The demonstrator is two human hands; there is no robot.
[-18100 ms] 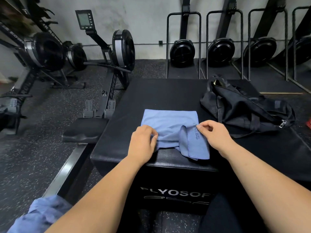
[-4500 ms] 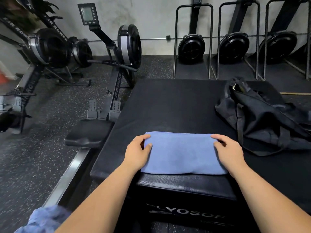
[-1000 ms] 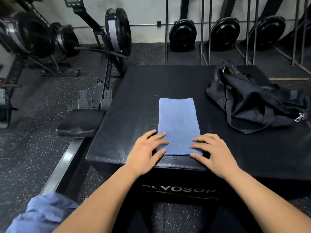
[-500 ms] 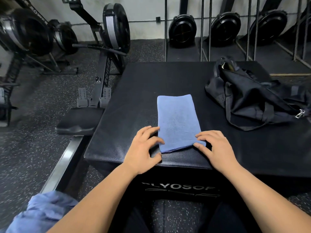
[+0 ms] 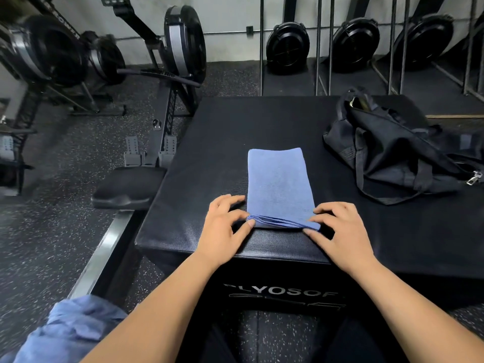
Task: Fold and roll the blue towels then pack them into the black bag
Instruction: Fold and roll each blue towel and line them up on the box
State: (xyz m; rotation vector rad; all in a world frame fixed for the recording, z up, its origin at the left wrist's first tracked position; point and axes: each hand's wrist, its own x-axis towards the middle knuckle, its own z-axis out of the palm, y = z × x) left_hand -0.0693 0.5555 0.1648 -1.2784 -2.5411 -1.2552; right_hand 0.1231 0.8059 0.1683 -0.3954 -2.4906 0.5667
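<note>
— What is sitting left of the black padded desk (image 5: 230,127)?
— A rowing machine (image 5: 183,45) is standing there, its seat (image 5: 128,186) resting on the rail (image 5: 104,255) just beside the desk's corner.
— And farther back?
— More rowers (image 5: 288,45) are standing upright against the pale wall (image 5: 230,14), and speckled rubber floor (image 5: 60,231) is running beneath everything.

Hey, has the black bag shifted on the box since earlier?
No. The black bag still lies at the far right corner of the box, same as before.
</note>
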